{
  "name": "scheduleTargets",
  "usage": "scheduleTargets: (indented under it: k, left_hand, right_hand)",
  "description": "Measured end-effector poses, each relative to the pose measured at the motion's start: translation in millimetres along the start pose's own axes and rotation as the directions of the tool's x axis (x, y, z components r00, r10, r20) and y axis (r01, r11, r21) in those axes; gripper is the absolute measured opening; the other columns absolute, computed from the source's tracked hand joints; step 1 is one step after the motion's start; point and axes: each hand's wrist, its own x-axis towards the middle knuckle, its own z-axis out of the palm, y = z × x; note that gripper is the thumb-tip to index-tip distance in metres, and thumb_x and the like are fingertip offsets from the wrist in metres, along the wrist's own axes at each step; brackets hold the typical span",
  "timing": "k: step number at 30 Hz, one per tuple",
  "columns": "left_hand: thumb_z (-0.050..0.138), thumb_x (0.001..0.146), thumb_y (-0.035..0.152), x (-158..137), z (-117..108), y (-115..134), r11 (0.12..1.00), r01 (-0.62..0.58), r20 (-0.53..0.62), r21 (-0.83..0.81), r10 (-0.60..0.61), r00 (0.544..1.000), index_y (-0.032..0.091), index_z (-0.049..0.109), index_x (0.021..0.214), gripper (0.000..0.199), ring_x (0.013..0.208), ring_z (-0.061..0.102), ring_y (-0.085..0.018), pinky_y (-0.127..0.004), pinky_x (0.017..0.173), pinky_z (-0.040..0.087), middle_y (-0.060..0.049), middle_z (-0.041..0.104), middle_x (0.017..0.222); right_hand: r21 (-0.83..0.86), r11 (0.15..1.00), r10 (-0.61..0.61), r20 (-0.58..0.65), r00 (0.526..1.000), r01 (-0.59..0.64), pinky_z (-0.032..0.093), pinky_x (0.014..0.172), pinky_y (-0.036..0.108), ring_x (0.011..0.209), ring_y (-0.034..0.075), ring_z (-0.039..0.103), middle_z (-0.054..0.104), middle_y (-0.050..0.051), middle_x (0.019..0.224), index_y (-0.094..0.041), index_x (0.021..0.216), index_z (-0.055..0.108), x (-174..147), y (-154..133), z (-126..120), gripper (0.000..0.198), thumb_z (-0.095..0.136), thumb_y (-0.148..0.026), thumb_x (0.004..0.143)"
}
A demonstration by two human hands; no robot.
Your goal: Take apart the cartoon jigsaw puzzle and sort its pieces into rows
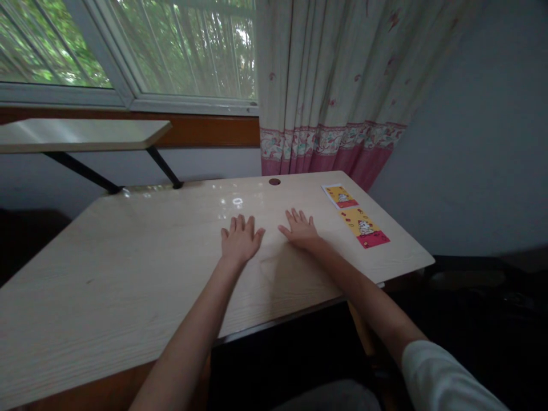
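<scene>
Both hands are held palm down over the middle of the bench [141, 257], with fingers spread wide and nothing grasped. The left hand [240, 240] is pointed toward the back edge; the right hand [301, 228] is set just beside it, angled inward, and a bare gap is left between the thumbs. The palms appear to be rested on the surface, though firm contact cannot be confirmed.

To the right of the right hand, apart from its fingers, two yellow-and-red printed sheets are laid in a row along the right edge. The smaller sheet [336, 197], bordered in white, is placed near the back right corner; the larger sheet [365, 228] is placed just in front of it, nearer the front right corner. A white cartoon figure is printed on each.

A round brown cap [274, 182] is set by the back edge. Toward the back left corner, a raised shelf [81, 134] is carried on dark supports [165, 166]. Beyond the back edge, a barred window [192, 51] is partly covered by a flowered curtain [334, 85].
</scene>
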Motion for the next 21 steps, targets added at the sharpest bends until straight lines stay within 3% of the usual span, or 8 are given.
scheduleTargets:
  k: [5,21]
  left_hand:
    - [0.020,0.087,0.059,0.2,12.1,-6.6,0.999,0.035,0.063,0.009,-0.036,0.997,0.019,0.029,0.141,0.068,0.135,0.020,-0.037,-0.064,0.099,0.020,-0.018,0.022,0.148]
    - [0.016,0.087,0.059,-3.1,9.6,-1.1,0.994,0.075,0.084,0.075,-0.082,0.993,0.021,0.024,0.143,0.069,0.136,0.017,-0.033,-0.059,0.103,0.019,-0.015,0.020,0.149]
  right_hand:
    - [-0.032,0.999,0.003,-0.022,1.000,-0.004,0.005,0.108,0.057,0.139,0.030,0.007,0.009,0.008,0.152,-0.020,0.145,0.014,-8.4,1.4,6.4,0.076,0.016,-0.066,0.085]
    - [-0.062,0.997,0.044,-0.074,0.996,-0.048,0.006,0.109,0.052,0.139,0.026,0.010,0.012,0.008,0.152,-0.022,0.144,0.017,-7.3,-2.0,11.4,0.072,0.021,-0.064,0.086]
